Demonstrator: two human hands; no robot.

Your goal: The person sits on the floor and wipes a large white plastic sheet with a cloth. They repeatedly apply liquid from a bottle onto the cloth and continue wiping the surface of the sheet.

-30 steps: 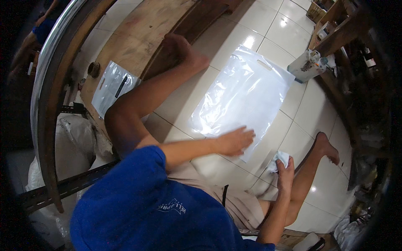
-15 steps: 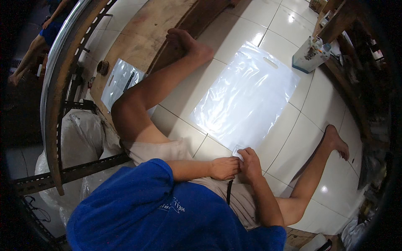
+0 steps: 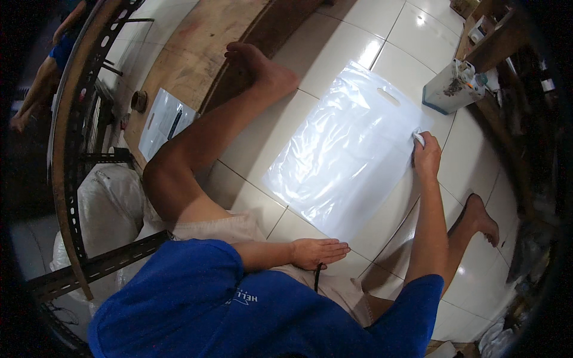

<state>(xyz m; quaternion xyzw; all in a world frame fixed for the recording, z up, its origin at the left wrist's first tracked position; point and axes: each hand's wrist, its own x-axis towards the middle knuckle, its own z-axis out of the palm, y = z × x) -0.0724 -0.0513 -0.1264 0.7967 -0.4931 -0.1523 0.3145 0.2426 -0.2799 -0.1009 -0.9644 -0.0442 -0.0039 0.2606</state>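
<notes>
A large white plastic bag [image 3: 343,152] with a cut-out handle slot lies flat on the tiled floor between my legs. At its right edge, below the slot, my right hand [image 3: 427,158] pinches a small white wad [image 3: 419,138], cloth or tissue by its look, against the plastic. My left hand [image 3: 319,253] is held flat by my lap with its fingers stretched out and nothing in it. Its fingertips point right, close to the bag's near corner.
To the left is a wooden board [image 3: 191,53], bearing a smaller plastic bag [image 3: 158,131] with a black pen-like stick [image 3: 175,123] and a brown roll [image 3: 138,101]. A stained translucent container [image 3: 447,92] with bluish liquid stands at the far right. A metal rack [image 3: 113,265] frames the left side.
My right hand has moved from beside my left hand, forward and right onto the bag's right edge, taking the white wad along. My left hand has let go and flattened out.
</notes>
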